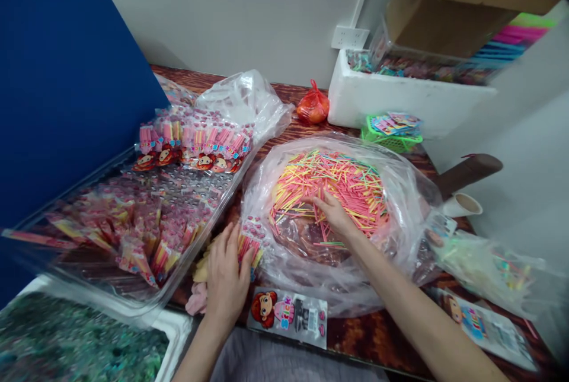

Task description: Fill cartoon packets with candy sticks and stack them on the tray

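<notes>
Lying loose: thin pink, yellow, green sticks [355, 189] | right fingers [323, 204]: grip unclear | left fingers [232, 247]: parted

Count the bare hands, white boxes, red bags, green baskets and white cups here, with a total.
Bare hands: 2 (left hand, right hand)
White boxes: 2 (back box, front box)
Red bag: 1
Green basket: 1
White cup: 1
Total: 7

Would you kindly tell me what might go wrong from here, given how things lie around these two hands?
The right hand is over a heap of loose thin sticks, so some might get scattered. The clear plastic bag around them is soft and crumpled; its rim could sag and let sticks out onto the table. The flat printed packet between the forearms lies at the near edge, so it might be knocked off.
</notes>
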Available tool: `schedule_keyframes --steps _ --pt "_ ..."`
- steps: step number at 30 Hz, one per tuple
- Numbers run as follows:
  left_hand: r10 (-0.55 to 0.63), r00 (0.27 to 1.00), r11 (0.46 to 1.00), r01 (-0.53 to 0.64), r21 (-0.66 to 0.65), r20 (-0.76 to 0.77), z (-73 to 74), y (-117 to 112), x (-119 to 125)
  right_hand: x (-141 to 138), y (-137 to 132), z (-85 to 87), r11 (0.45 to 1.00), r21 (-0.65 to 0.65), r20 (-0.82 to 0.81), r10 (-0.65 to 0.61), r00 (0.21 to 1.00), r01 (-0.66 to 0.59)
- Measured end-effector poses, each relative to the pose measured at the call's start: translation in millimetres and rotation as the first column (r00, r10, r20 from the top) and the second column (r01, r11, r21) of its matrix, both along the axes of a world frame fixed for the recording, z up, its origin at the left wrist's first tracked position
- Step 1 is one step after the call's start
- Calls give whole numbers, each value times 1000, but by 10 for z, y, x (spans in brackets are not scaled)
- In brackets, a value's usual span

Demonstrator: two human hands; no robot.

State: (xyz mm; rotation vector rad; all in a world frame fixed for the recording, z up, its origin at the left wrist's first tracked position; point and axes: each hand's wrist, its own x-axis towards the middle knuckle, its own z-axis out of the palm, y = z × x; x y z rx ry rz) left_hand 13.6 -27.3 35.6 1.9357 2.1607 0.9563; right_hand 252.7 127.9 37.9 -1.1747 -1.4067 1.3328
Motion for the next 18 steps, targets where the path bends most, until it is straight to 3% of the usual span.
schedule_keyframes --steps 3,5,11,16,18 --pt "-51 996 998 48 34 71 105 -20 106 -31 -182 8 989 103 -1 -102 995 102" --pt "-113 983 993 108 45 142 151 -5 194 -83 -360 -45 988 87 -18 -127 992 128" --pt "-296 852 954 289 84 431 159 242 581 -275 -841 -276 991 -124 -155 26 988 -45" --pt "-497 816 867 476 144 296 93 489 850 -293 -874 -303 993 25 -75 116 990 -114" --pt "-568 786 823 551 140 246 99 498 896 -270 -846 -284 990 17 -79 137 987 -137"
